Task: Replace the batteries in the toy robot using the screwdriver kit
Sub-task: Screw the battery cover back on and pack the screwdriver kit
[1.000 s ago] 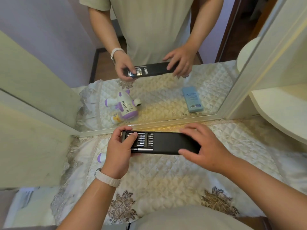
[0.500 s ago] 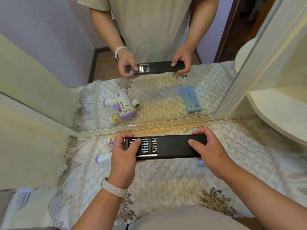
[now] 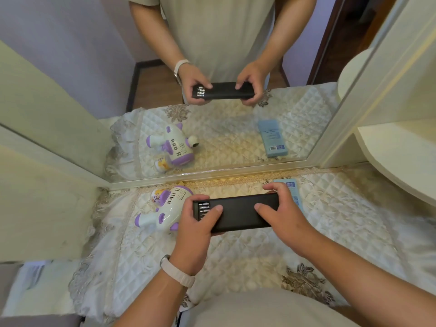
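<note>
Toy robot by my left hand, blue box behind my right hand — both grip the screwdriver kit by its ends

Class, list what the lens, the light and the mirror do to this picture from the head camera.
Head view: wide-angle lens slants the mirror frame at the edges; soft light, faint shadows; its glass repeats the toy robot, screwdriver kit, left hand and right hand; bottom-left corner blurs.

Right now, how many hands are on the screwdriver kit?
2. The left hand grips the screwdriver kit at its open end, where bits show. The right hand grips the closed end. Reflections in the mirror are not counted.
</note>
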